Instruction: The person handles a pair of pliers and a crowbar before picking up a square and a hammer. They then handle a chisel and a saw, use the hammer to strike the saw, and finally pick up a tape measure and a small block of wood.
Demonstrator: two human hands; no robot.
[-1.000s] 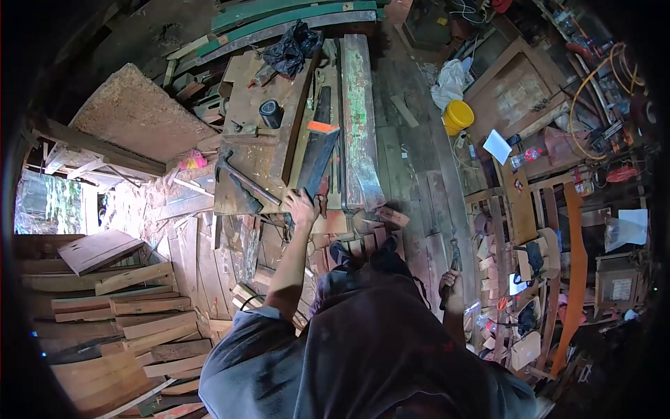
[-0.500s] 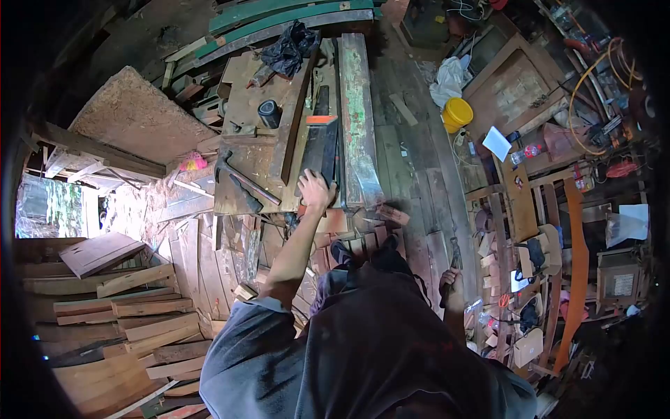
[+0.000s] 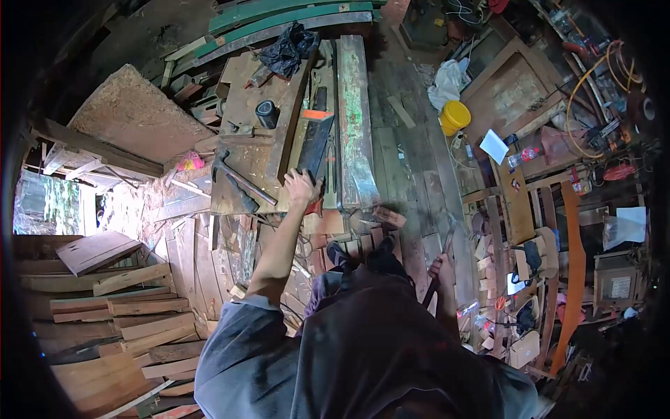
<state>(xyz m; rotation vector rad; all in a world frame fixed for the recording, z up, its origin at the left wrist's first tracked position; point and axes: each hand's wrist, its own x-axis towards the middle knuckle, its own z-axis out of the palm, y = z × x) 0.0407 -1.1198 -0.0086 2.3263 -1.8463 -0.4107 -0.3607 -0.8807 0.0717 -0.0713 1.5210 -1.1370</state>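
Note:
On the workbench (image 3: 241, 157), my left hand (image 3: 303, 188) is closed on the near part of a dark flat piece (image 3: 314, 150) with an orange strip at its far end. My right hand (image 3: 441, 269) hangs low at the right, wrapped round the dark handle of a hammer-like tool (image 3: 449, 237), whose head is hard to make out. A claw hammer (image 3: 244, 180) lies on the bench left of my left hand, over another dark tool (image 3: 242, 193). Right of the dark piece runs a long plank with worn green paint (image 3: 354, 112).
A black cup (image 3: 266, 114) and a black plastic bag (image 3: 288, 50) stand on the bench. To the right are a yellow bucket (image 3: 455, 116) and cluttered shelves. Stacked boards (image 3: 150, 307) fill the lower left. Small wood blocks (image 3: 389, 216) lie near my feet.
My left hand has shifted slightly left with the dark piece, which is now tilted away from the painted plank. My right hand has moved a little up and left with its tool.

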